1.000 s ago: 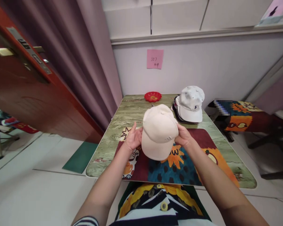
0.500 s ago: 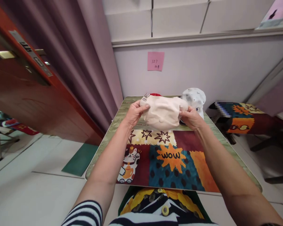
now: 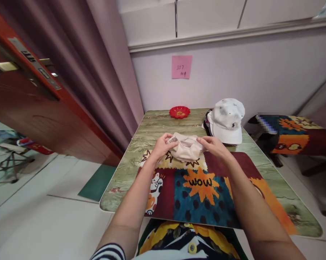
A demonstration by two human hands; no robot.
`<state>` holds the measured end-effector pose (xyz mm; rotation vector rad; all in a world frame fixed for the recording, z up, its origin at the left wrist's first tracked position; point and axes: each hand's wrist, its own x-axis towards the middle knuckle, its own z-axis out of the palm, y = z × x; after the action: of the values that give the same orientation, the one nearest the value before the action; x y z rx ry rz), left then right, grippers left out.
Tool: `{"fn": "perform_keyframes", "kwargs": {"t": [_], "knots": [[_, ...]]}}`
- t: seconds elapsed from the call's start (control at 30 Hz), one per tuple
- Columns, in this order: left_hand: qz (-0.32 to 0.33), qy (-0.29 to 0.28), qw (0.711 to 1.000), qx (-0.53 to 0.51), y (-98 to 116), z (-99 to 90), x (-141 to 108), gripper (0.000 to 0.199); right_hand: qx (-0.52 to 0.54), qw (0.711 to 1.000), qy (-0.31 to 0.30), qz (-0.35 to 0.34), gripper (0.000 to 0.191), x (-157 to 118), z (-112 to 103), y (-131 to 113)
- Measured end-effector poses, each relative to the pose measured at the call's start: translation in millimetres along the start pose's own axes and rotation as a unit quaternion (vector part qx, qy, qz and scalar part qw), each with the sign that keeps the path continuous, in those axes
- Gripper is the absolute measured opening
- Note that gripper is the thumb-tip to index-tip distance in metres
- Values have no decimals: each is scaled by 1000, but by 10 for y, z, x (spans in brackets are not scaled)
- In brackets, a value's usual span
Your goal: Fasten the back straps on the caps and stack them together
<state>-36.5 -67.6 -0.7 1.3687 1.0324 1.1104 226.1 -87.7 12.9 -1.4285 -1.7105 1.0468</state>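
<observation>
A cream cloth item, partly folded and looking like a cap, is held just above the back edge of the patterned mat. My left hand pinches its left end beside a small printed patch or buckle. My right hand grips its right end between thumb and fingers. An opening in the cloth faces up between the hands. To the right, a white cap with a small dark logo sits on top of other caps, close to my right hand.
A red scalloped dish stands at the back of the wood-patterned table. Behind it is a wall with a pink note. An orange-brown door and purple curtain are left; another patterned mat lies right.
Both hands have lowered the cream cloth toward me, and its top has tilted so the opening shows. The red dish and white cap are now less covered. The view has shifted slightly.
</observation>
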Motion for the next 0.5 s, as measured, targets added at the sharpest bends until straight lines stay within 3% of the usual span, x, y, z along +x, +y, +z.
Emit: {"fn": "perform_keyframes", "kwargs": {"t": [0.13, 0.23, 0.37, 0.5], "knots": [[58, 24, 990, 125, 86, 114, -46, 30, -216, 975, 36, 32, 65, 94, 14, -238], [131, 69, 951, 272, 130, 209, -90, 20, -287, 956, 29, 48, 51, 152, 81, -393], [205, 88, 882, 414, 157, 292, -138, 14, -317, 947, 42, 42, 43, 196, 156, -543], [237, 105, 832, 491, 175, 295, -192, 18, -251, 967, 38, -28, 30, 218, 177, -509]]}}
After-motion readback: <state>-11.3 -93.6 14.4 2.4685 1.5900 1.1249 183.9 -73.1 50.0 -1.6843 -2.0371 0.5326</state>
